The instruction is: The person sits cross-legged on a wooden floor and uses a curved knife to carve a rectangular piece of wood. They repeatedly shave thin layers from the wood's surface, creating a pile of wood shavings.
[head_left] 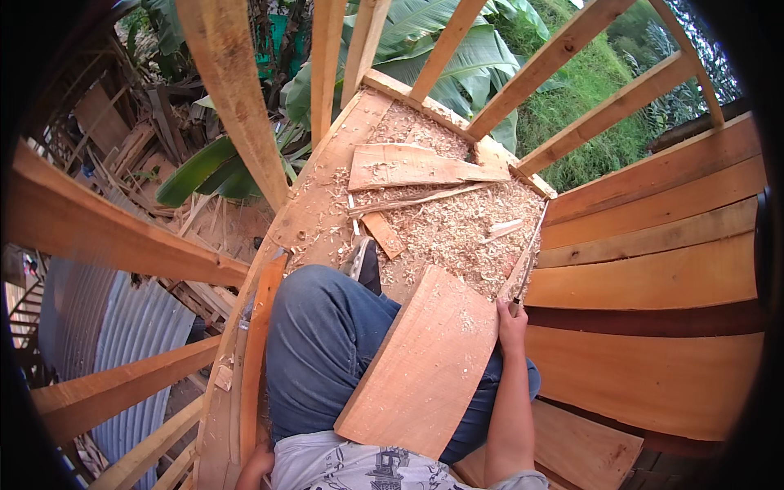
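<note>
A broad wooden board (429, 359) lies slanted across my lap, with its lower end against my shirt. Beside the board's upper right corner, my right hand (513, 322) is closed round a long thin-bladed tool (529, 260) that points away from me; its exact kind is hard to make out. Low at the left edge of my body, my left hand (257, 464) rests near an upright plank (265, 351). Its fingers are mostly hidden.
Curled wood shavings (457, 229) cover the floor ahead, around a rough plank (416, 166) and a small offcut (382, 234). Wooden posts (237, 98) rise at the left and far side. Stacked boards (645, 367) stand at the right. Corrugated metal sheets (135, 343) lie outside.
</note>
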{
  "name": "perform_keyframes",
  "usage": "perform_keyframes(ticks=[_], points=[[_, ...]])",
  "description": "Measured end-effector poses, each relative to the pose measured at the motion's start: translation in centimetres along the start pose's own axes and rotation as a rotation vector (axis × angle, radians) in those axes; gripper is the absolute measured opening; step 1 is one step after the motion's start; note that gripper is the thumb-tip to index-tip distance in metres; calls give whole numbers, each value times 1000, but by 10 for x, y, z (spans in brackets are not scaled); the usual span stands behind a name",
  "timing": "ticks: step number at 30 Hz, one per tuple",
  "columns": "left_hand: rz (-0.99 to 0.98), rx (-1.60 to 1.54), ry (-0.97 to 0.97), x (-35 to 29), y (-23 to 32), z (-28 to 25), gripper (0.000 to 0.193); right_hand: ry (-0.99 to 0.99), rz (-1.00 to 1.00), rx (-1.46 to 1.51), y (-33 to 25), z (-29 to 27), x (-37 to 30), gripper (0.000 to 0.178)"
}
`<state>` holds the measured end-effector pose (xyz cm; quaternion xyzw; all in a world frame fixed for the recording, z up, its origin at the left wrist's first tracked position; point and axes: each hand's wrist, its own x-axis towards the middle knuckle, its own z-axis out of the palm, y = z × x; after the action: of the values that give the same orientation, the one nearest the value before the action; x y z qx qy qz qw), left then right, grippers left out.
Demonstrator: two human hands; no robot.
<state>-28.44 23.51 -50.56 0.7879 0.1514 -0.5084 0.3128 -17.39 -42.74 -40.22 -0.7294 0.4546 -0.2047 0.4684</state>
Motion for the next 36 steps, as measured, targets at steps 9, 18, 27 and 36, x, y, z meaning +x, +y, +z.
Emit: perform_keyframes(ticks=[9, 18, 27, 36], points=[[-201, -184, -155, -49, 189, -73, 56, -23, 35, 45, -21, 5, -7, 33], [38, 367, -50, -49, 273, -106, 67, -46, -10, 6, -27, 7, -4, 31], [874, 792, 516, -78, 547, -95, 45, -180, -19, 64, -44, 14, -15, 30], [940, 991, 533, 185, 705, -82, 62, -227, 133, 75, -39, 14, -5, 33]])
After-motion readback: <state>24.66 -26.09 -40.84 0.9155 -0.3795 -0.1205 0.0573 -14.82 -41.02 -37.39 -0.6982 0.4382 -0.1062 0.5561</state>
